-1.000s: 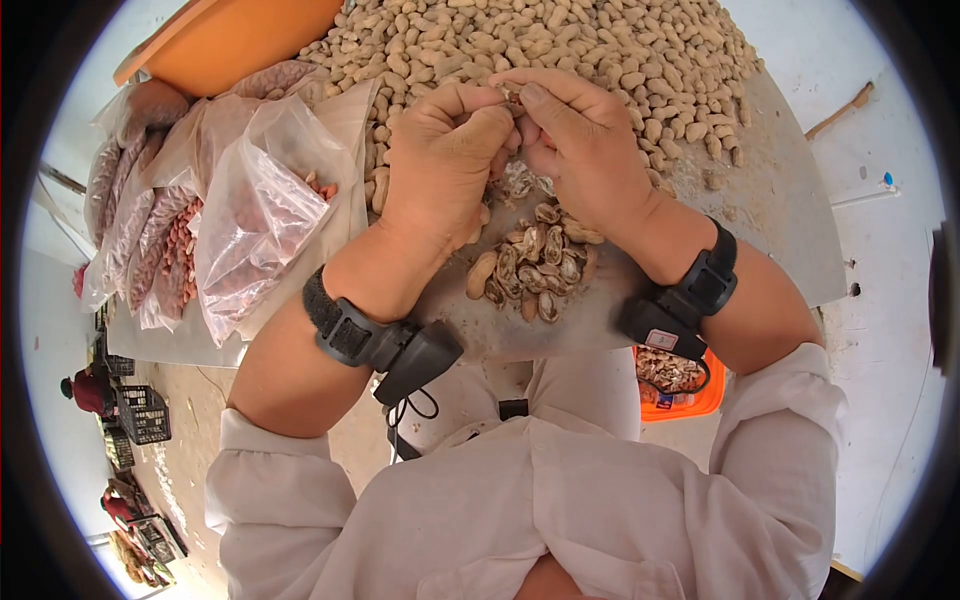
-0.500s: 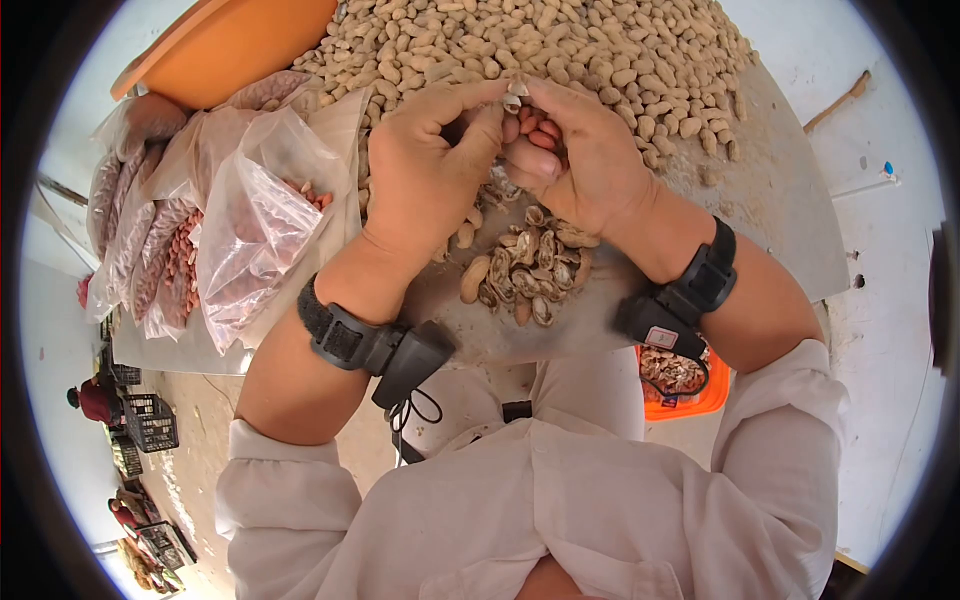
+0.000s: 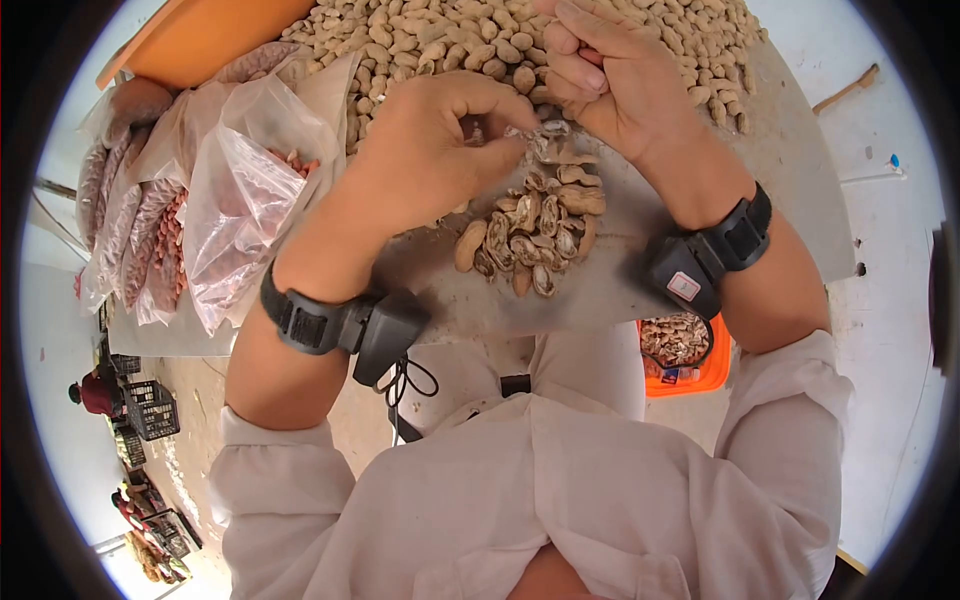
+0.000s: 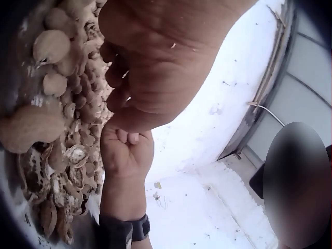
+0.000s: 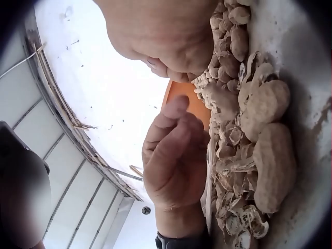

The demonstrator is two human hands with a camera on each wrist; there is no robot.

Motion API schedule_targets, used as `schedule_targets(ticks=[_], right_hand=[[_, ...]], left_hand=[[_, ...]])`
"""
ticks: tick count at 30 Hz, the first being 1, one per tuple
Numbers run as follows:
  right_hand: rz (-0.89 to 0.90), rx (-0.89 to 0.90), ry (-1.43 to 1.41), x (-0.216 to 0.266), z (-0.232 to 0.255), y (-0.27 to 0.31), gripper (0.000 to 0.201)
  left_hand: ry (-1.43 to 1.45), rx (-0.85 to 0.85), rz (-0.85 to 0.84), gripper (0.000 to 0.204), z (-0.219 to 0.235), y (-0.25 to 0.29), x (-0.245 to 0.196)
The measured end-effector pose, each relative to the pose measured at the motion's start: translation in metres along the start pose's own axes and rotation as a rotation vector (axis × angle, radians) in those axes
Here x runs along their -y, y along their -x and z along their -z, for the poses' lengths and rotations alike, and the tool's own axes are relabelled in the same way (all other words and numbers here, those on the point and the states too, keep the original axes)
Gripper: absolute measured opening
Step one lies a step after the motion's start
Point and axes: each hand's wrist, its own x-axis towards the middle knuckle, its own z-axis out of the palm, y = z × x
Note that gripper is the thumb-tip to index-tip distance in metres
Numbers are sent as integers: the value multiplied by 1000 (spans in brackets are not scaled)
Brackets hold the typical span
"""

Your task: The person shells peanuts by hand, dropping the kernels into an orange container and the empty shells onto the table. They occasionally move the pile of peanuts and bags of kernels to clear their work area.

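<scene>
In the head view the left hand is at the left of a small heap of split shells, thumb and index finger apart and curved, their tips beside pale shell pieces. Its loosely bent fingers also show in the right wrist view, where the left hand pinches nothing visible. The right hand is over the near edge of the large pile of unshelled peanuts, lower fingers curled into the palm; whatever lies inside them is hidden. At the top of the right wrist view the right hand looks folded.
Clear plastic bags of red kernels lie on the left of the grey table, near an orange basin. Below the table's right edge is an orange container of shells. Crates and people are at the far left.
The hands have parted: the right moved up over the pile, the left down toward the shell heap. Red kernels seen in the right palm half a second ago are now out of sight behind curled fingers.
</scene>
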Motion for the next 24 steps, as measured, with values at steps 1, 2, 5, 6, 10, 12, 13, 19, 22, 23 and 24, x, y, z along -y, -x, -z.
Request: schedule_targets(ticks=[1, 2, 5, 6, 10, 12, 13, 19, 22, 23, 24], right_hand=[[-8, -9, 16, 0, 0, 0, 14], [3, 3, 25, 0, 1, 0, 14], [22, 22, 38, -2, 3, 0, 14], [19, 16, 34, -1, 2, 0, 14], [37, 37, 43, -3, 4, 0, 14], [43, 37, 52, -3, 4, -1, 15], [45, 36, 58, -3, 4, -1, 15], [45, 17, 40, -3, 1, 0, 15], [20, 104, -8, -2, 8, 0, 15], [36, 117, 44, -4, 10, -1, 16], [54, 132, 96, -7, 13, -2, 18]], left_hand=[[-76, 41, 5, 12, 4, 1, -3], [-111, 98, -2, 12, 7, 3, -5], [-242, 218, -86, 11, 9, 5, -5], [-304, 226, -157, 12, 6, 5, 2], [-411, 248, -235, 16, 2, 6, 2], [-423, 291, -183, 16, 2, 6, -4], [-428, 312, -157, 16, 2, 6, -5], [-409, 319, -125, 15, 1, 5, -3], [-308, 242, -193, 11, 2, 3, 5], [-173, 202, -71, 11, 3, 2, 4], [-39, 158, 49, 12, 4, 1, 3]])
